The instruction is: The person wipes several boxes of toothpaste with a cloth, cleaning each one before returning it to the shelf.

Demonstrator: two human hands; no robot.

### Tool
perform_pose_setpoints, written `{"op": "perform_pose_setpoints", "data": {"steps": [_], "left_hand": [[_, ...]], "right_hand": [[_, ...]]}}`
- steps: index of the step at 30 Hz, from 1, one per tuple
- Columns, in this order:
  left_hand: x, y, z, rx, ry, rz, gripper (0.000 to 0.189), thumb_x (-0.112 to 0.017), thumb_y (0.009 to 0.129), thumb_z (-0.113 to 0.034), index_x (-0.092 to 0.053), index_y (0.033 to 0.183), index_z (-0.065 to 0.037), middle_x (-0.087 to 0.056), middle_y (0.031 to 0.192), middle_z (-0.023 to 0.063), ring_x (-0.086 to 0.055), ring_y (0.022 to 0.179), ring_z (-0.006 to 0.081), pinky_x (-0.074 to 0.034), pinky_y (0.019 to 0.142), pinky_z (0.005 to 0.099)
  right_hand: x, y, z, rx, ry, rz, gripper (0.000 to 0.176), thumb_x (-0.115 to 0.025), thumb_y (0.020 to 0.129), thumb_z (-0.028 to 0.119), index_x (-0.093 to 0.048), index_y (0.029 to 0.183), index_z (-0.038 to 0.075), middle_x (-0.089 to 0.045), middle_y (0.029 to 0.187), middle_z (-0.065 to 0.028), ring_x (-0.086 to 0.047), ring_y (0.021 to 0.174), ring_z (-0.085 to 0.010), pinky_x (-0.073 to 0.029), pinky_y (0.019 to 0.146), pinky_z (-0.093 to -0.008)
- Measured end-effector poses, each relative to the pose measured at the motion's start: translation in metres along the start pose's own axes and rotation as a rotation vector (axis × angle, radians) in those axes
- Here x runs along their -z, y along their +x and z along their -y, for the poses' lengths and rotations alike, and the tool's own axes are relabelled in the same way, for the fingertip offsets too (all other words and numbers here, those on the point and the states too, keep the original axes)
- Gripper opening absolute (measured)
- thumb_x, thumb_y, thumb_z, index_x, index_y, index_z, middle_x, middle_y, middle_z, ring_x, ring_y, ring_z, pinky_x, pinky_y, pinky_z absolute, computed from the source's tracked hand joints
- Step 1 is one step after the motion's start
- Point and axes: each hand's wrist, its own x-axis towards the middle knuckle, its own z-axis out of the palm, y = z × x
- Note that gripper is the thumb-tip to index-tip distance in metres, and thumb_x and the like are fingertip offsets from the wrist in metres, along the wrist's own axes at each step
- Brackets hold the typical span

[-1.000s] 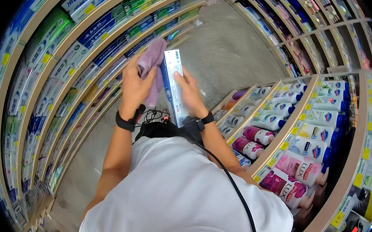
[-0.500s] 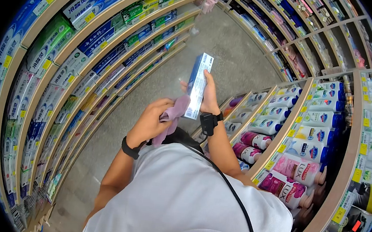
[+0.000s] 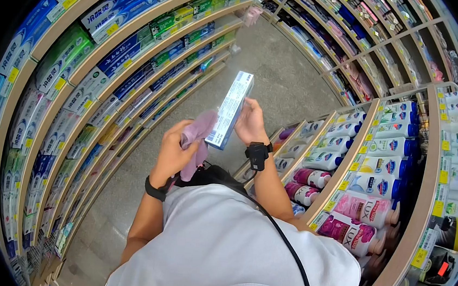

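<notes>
A long white and blue toothpaste box (image 3: 232, 109) is held out over the floor, tilted, its printed side facing up. My right hand (image 3: 251, 123) is closed on it from the right, fingers behind the box and thumb near its edge. My left hand (image 3: 174, 150) grips a bunched purple cloth (image 3: 197, 140). The cloth's upper end lies against the lower left side of the box. Dark bands circle both wrists, the right one carrying a small black device (image 3: 258, 155).
Curving along my left are shelves (image 3: 76, 78) packed with toothpaste boxes and yellow price tags. Body wash bottles (image 3: 362, 209) fill the shelves close by my right arm. More stocked shelves (image 3: 351, 50) stand across the grey floor (image 3: 280, 60). A black cable (image 3: 281, 232) crosses my white shirt.
Both hands have shifted left and slightly down. The box has turned, showing more of its printed side and tilting further right at the top. The cloth stays against it.
</notes>
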Motion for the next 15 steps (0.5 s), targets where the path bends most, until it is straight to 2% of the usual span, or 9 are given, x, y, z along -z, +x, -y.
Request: {"op": "perform_pose_setpoints", "data": {"steps": [3, 7, 10, 15], "left_hand": [[0.0, -0.004, 0.006, -0.006, 0.041, -0.013, 0.032, -0.069, 0.078, -0.003, -0.065, 0.107, 0.007, -0.067, 0.11, 0.0198, -0.066, 0.099, 0.0384, -0.05, 0.088, 0.0382], [-0.009, -0.011, 0.003, -0.028, 0.036, 0.03, 0.032, -0.069, 0.078, -0.003, -0.065, 0.109, 0.006, -0.065, 0.115, 0.02, -0.063, 0.107, 0.0384, -0.048, 0.095, 0.0389], [-0.013, -0.011, -0.001, -0.054, 0.056, 0.014, 0.033, -0.069, 0.077, -0.002, -0.065, 0.109, 0.006, -0.065, 0.114, 0.0198, -0.063, 0.107, 0.039, -0.048, 0.095, 0.039], [-0.011, -0.008, 0.004, -0.068, 0.1, 0.006, 0.033, -0.069, 0.077, -0.003, -0.065, 0.108, 0.006, -0.065, 0.112, 0.0203, -0.062, 0.105, 0.0404, -0.048, 0.093, 0.0405]], "right_hand": [[-0.012, -0.002, -0.002, 0.079, -0.113, -0.159, 0.042, -0.057, 0.1, 0.032, -0.056, 0.128, 0.0, -0.067, 0.113, -0.0119, -0.065, 0.1, -0.0236, -0.051, 0.094, -0.0397], [-0.017, -0.004, -0.007, 0.051, -0.159, -0.237, 0.049, -0.061, 0.099, 0.037, -0.056, 0.13, -0.001, -0.067, 0.114, -0.012, -0.066, 0.099, -0.0223, -0.053, 0.091, -0.0389], [-0.022, -0.005, -0.012, 0.062, -0.166, -0.249, 0.048, -0.061, 0.099, 0.039, -0.059, 0.126, 0.0, -0.069, 0.109, -0.011, -0.068, 0.091, -0.0206, -0.056, 0.082, -0.0359], [-0.031, -0.006, -0.021, 0.023, -0.209, -0.255, 0.037, -0.064, 0.098, 0.036, -0.064, 0.113, 0.002, -0.068, 0.089, -0.0032, -0.065, 0.073, -0.0109, -0.055, 0.067, -0.0289]]}}
